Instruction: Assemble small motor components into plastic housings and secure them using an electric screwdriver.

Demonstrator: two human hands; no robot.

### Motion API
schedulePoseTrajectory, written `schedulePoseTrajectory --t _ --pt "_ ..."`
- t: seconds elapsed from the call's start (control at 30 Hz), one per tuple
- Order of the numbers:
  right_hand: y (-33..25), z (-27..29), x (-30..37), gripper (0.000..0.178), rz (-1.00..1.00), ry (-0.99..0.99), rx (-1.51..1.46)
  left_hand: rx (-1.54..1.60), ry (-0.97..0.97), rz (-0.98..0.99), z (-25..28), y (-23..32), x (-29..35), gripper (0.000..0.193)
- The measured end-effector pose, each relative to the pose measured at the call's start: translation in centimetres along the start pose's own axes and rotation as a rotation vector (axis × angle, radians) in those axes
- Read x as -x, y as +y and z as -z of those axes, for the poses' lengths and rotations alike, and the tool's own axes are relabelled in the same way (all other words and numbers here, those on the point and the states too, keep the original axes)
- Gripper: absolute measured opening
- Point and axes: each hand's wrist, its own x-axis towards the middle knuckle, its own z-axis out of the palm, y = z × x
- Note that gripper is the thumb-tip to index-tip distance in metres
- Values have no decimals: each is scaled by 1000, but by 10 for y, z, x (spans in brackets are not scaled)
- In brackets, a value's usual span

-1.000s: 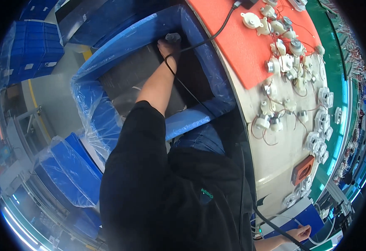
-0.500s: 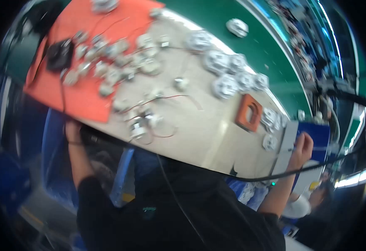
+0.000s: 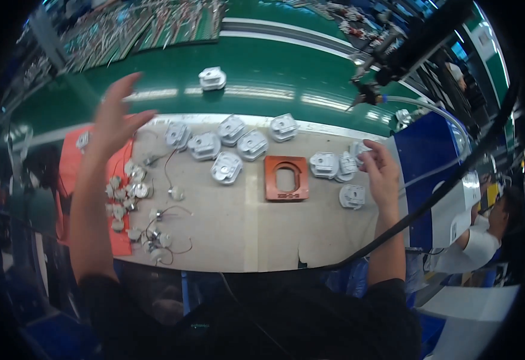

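Head view: left hand (image 3: 115, 117) spread wide, empty, while right hand (image 3: 382, 174) pinches a grey housing (image 3: 358, 150).

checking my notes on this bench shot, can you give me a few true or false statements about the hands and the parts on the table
1. The left hand is raised, open and empty. True.
2. The right hand rests on the orange-red frame. False: it is at the grey housings near the right end of the table; the orange-red frame lies apart to its left.
3. One grey housing sits alone on the green belt. True.
4. The small wired parts lie on the right end of the table. False: they lie at the left end, by the orange mat.
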Motion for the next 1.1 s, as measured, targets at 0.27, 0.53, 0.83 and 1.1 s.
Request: schedulePoseTrajectory --t 0.27,0.53,0.83,1.1 --pt "-9 25 41 28 117 -38 122 -373 -380 20 -180 -78 -167 77" --pt "-19 26 48 28 210 -85 93 -189 -158 126 -89 41 -92 68" --pt "-11 1 28 30 333 -201 129 98 -364 -54 -112 206 31 61" --pt "-8 2 51 28 279 -248 11 -306 -401 62 -190 242 44 63"
